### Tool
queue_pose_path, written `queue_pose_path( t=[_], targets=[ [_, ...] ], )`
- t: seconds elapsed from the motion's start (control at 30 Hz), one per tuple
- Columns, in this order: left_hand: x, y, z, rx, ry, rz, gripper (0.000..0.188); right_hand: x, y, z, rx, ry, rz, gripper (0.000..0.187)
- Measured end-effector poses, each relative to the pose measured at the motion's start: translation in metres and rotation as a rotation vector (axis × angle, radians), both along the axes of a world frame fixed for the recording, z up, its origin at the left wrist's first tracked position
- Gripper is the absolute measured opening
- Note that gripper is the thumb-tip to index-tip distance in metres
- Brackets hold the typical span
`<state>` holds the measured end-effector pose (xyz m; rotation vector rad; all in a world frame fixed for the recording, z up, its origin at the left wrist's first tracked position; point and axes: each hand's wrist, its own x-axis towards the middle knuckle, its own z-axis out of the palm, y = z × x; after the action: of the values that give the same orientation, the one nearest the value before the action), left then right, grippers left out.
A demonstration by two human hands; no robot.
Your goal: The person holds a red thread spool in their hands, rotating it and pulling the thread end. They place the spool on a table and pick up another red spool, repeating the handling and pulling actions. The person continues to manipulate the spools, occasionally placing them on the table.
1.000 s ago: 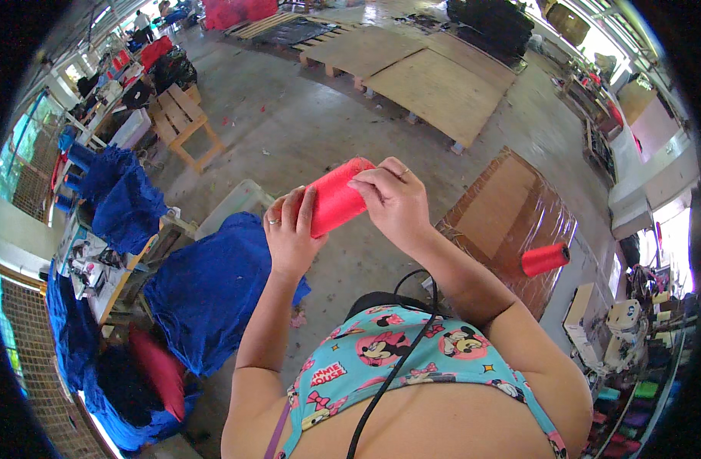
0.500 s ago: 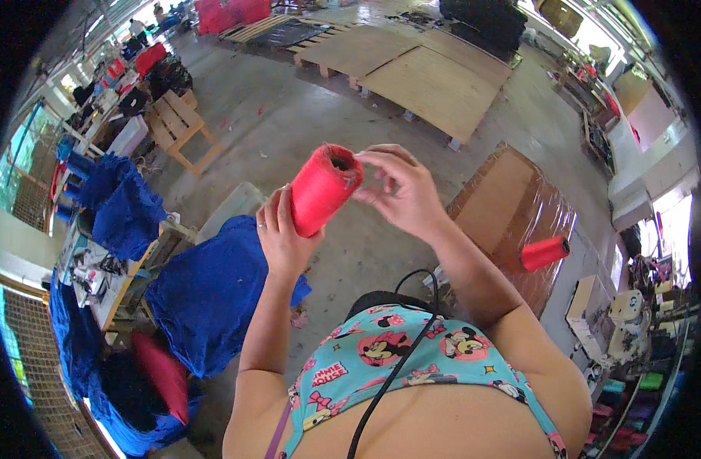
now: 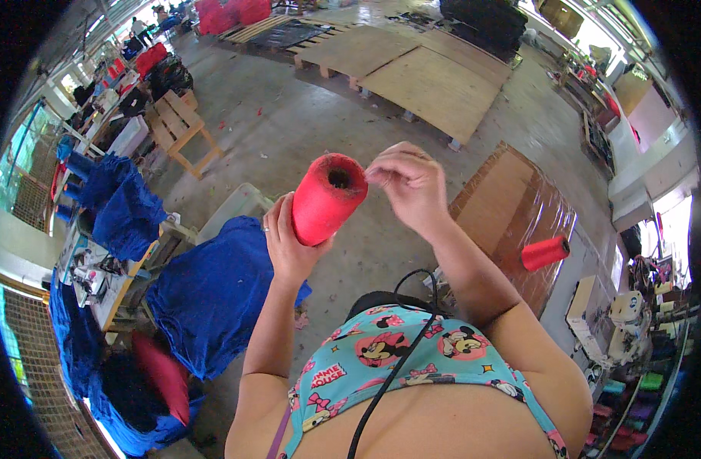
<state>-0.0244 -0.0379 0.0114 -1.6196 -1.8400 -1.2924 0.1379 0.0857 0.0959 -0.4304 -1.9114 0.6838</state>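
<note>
A red cone of thread (image 3: 320,206) is held up in front of me, tilted so that the dark hole in its end faces up toward me. My left hand (image 3: 293,249) is wrapped round its lower part from the left and below. Just right of the cone's top rim is my right hand (image 3: 413,187), its fingers curled and pinched together; any thread between them is too fine to make out. A second red cone of thread (image 3: 543,253) lies on its side to the right, by the edge of a brown board wrapped in clear plastic (image 3: 492,187).
Blue fabric (image 3: 213,294) is heaped at the left, near a sewing machine (image 3: 90,275) on a table. A wooden chair (image 3: 174,126) stands farther off. Plywood sheets (image 3: 435,84) rest on pallets ahead. Another machine (image 3: 626,310) and colored thread cones stand at the right.
The cone's hollow end has turned more toward me, and my left hand has shifted slightly with it. My right hand has moved a little to the right, away from the rim, its fingers drawn closer together.
</note>
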Motion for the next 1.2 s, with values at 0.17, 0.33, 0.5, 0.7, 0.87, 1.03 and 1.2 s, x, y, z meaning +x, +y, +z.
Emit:
queue_pose_path(
  t=[0.17,0.33,0.5,0.7,0.87,1.03,1.2],
  targets=[
    [-0.004,-0.001,0.001,0.047,-0.016,-0.019,0.086,0.026,0.033,-0.008,0.28,-0.455,-0.457,0.024],
    [-0.006,0.0,0.001,0.045,0.022,-0.019,0.085,0.022,0.006,0.02,-0.142,-0.119,0.184,0.018],
    [-0.007,0.004,0.003,0.047,0.104,-0.031,0.083,0.014,-0.012,0.023,-0.06,-0.182,0.278,0.012],
    [-0.01,0.001,0.001,0.02,0.167,-0.018,0.084,0.005,-0.026,0.01,0.008,-0.163,0.086,0.009],
    [-0.003,0.0,-0.003,0.033,0.052,0.008,0.086,0.001,-0.032,0.004,-0.415,0.12,0.224,0.007],
    [-0.007,-0.003,-0.003,0.046,0.011,0.022,0.088,0.026,0.019,-0.001,-0.389,-0.445,-0.02,0.009],
    [-0.016,-0.008,-0.002,0.07,0.127,-0.078,0.083,0.049,0.047,-0.032,-0.039,-0.703,-0.161,0.016]
  ],
)
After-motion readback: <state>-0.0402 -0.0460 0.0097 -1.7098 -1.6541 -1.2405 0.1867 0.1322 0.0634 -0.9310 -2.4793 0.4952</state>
